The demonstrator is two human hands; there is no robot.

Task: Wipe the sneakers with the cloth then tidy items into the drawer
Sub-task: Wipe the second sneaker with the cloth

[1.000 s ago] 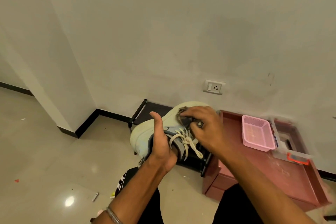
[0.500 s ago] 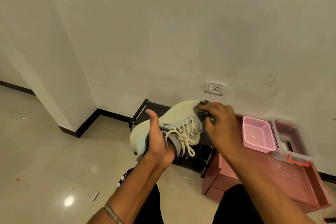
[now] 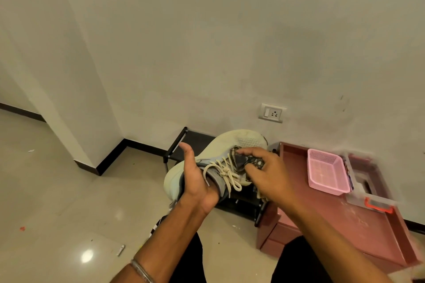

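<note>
The left hand (image 3: 197, 181) supports the pale cream mesh sneaker with beige laces (image 3: 220, 151) from the heel side. The palm and curled fingers wrap the collar and heel area, and the thumb stands upright, clear of the shoe. The sneaker is held in the air, sole turned toward the far wall, above the black metal-frame shoe rack (image 3: 181, 145) against the wall.

The sneaker appears light. Its foam sole looks stiff enough to brace against, while the mesh upper will likely give under pressure. The heel and collar offer the firmest hold, because the laces hang loose and give no support.

To the right, the right hand (image 3: 266, 174) pinches the dark patterned cloth (image 3: 243, 159) between thumb and curled fingers and presses it onto the upper near the laces. The cloth is soft and bunched. It will probably conform to the mesh, but it could snag the lace knot. A bunched grip close to the wiping face should give the most control.

Further right stands the low reddish-brown drawer unit with a raised-edge top (image 3: 358, 223). A pink perforated plastic basket (image 3: 326, 174) sits on its far part. Just beside the basket, on the right, is a clear plastic box with an orange latch (image 3: 372, 200); its contents are blurred. The drawer fronts at the near left appear closed.
</note>
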